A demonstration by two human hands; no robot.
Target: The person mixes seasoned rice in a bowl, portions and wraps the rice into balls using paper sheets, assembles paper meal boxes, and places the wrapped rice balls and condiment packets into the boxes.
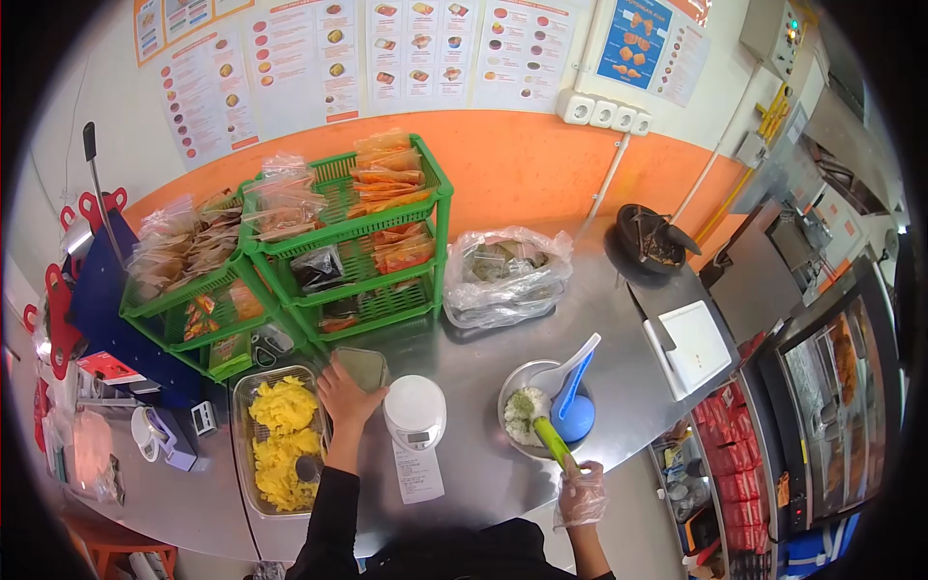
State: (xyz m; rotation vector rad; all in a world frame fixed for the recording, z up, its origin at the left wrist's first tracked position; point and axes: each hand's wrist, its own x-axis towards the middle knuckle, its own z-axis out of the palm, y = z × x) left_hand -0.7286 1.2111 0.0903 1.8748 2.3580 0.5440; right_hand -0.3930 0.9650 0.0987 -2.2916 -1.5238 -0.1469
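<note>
My left hand (346,393) is bare, its fingers spread against a small clear container (364,368) with greenish contents. In a clear plastic glove, my right hand (582,495) grips the end of a green-handled utensil (553,444). The utensil's far end reaches into a metal bowl (514,378) holding white food with green flecks (523,410), a white-and-blue spatula (574,373) and a round blue thing (574,419). Between my hands are a white scale (416,406) and a printed paper slip (418,475). A metal tray of yellow food (284,404) lies left of my left arm.
Green basket racks (353,320) with bagged ingredients stand at the back left, beside a plastic-wrapped pile (507,275). A black pan (646,240) and a white cutting board (694,349) are to the right. A glass display cabinet (826,396) stands at the far right.
</note>
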